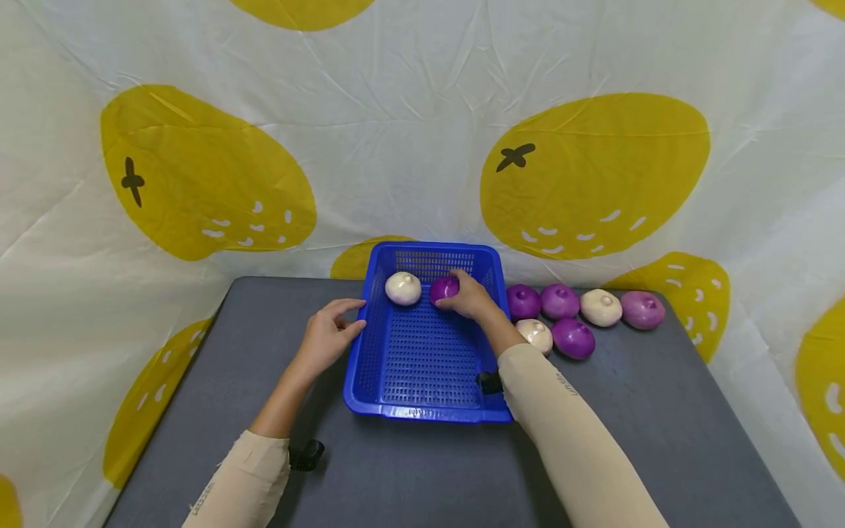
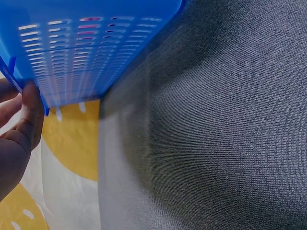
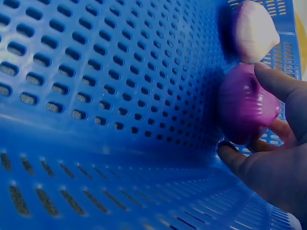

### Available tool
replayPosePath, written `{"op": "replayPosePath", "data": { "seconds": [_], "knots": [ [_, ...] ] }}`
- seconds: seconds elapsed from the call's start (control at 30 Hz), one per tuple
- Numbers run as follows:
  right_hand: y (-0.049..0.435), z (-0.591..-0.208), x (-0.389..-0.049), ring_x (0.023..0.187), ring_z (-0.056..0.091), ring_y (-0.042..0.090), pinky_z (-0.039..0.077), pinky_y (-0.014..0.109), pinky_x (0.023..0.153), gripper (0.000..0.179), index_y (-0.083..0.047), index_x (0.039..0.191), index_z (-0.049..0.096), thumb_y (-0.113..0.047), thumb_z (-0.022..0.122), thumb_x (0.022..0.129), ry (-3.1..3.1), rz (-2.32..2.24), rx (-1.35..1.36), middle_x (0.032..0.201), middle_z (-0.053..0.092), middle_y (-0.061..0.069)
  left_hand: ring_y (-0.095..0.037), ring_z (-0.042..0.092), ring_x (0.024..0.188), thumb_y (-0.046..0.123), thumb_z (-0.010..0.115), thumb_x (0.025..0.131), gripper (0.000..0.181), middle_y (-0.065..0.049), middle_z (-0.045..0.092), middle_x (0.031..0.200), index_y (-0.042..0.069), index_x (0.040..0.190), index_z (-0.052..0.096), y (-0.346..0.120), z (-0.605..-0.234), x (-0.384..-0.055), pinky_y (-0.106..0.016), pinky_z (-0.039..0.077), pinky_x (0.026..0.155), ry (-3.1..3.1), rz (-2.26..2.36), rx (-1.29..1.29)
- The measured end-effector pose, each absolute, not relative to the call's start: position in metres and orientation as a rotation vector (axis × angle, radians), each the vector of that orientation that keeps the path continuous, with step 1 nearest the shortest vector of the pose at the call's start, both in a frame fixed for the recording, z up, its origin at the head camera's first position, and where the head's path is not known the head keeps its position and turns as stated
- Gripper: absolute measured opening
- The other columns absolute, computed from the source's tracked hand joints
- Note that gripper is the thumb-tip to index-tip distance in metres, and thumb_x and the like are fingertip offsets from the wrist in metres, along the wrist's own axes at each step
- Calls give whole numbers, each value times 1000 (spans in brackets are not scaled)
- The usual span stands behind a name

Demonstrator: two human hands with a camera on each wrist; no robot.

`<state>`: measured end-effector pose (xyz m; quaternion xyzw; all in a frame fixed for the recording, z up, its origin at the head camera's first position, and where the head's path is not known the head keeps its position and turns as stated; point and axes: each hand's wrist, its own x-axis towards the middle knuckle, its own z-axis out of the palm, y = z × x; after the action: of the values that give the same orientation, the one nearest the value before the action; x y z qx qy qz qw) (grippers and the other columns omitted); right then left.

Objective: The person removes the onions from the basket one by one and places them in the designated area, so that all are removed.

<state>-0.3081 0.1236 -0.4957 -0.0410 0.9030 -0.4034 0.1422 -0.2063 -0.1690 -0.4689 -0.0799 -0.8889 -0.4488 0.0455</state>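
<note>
Inside a blue plastic basket (image 1: 429, 414), my right hand (image 1: 472, 297) holds a purple onion (image 1: 444, 289) between thumb and fingers. The right wrist view shows that purple onion (image 3: 244, 105) low against the basket's perforated floor, the thumb on one side and fingers on the other. Beside it, to the left, a white onion (image 1: 403, 288) sits in the basket's far part. My left hand (image 1: 325, 339) is at the basket's left rim, its fingertips touching the edge from outside. In the left wrist view the fingers (image 2: 29, 112) rest against the rim, partly cut off by the frame.
Right of the basket, several purple and white onions stand in two rows on the grey table (image 1: 640, 411), among them a front purple onion (image 1: 573, 338) and a white onion (image 1: 601, 307). A white curtain (image 1: 396, 169) with yellow fruit prints hangs behind the table.
</note>
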Motion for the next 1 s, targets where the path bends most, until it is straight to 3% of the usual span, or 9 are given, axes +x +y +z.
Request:
{"op": "replayPosePath", "data": {
  "seconds": [0.17, 0.33, 0.67, 1.0],
  "knots": [
    [122, -497, -309, 141, 45, 46, 38, 55, 117, 85, -5, 159, 33, -24, 79, 90, 2640, -1075, -137, 154, 44, 30, -17, 65, 73, 8, 76, 93, 37, -18, 66, 134, 3, 130, 71, -168, -468, -206, -24, 52, 62, -2722, -1363, -245],
    [121, -498, -310, 137, 49, 46, 39, 55, 116, 81, -5, 154, 41, -22, 83, 86, 2684, -1060, -166, 147, 48, 31, -17, 63, 71, 8, 75, 93, 37, -18, 65, 135, 3, 130, 70, -168, -468, -206, -24, 51, 62, -2725, -1371, -241],
    [120, -501, -311, 132, 50, 47, 44, 55, 112, 78, -9, 146, 46, -17, 86, 80, 2674, -1149, -109, 143, 38, 32, -17, 64, 71, 8, 76, 93, 36, -17, 66, 134, 4, 129, 71, -169, -470, -208, -24, 51, 62, -2713, -1349, -252],
    [122, -497, -311, 132, 53, 46, 43, 55, 111, 78, -6, 147, 43, -13, 84, 80, 2670, -1177, -163, 142, 50, 30, -17, 64, 70, 8, 76, 93, 37, -18, 66, 134, 3, 129, 71, -170, -473, -208, -24, 51, 62, -2714, -1328, -263]
  ]
}}
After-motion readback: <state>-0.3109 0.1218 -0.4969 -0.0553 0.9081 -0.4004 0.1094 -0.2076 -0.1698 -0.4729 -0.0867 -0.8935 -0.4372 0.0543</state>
